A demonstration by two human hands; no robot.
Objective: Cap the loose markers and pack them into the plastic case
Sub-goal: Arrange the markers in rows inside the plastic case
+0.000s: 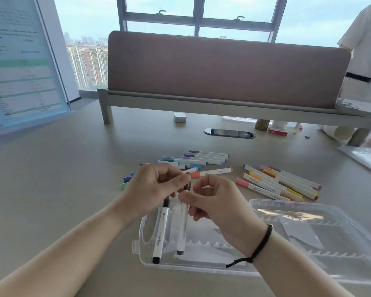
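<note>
Two markers (160,230) already lie in the clear plastic case (308,273), at its left end, parallel, w/ dark caps on. Both hands work just above them. Left hand (156,187) has fingers curled round a white marker barrel (191,170), whose far end pokes out past the fingertips. Right hand (212,200) pinches sth small and dark at the near end, prob. the cap; too hidden to confirm. Judged step: capping, mid-press.

Rest of the loose markers are on the bench (73,168): blue/purple batch (201,158) beyond the hands, one orange-capped marker (212,172) alone in the middle, warm-colour batch (281,183) to the right, near the case's far rim. A few loose caps, blue/green (126,182), sit left of the left hand.

Handling, my guess: markers light, stiff, smooth plastic, so they roll and slip easily. Best grip mid-barrel, cap pinched at its sides and pushed straight on. Case looks thin and light, may skate on the bench if pushed; the toothed slots inside need markers laid in aligned.
</note>
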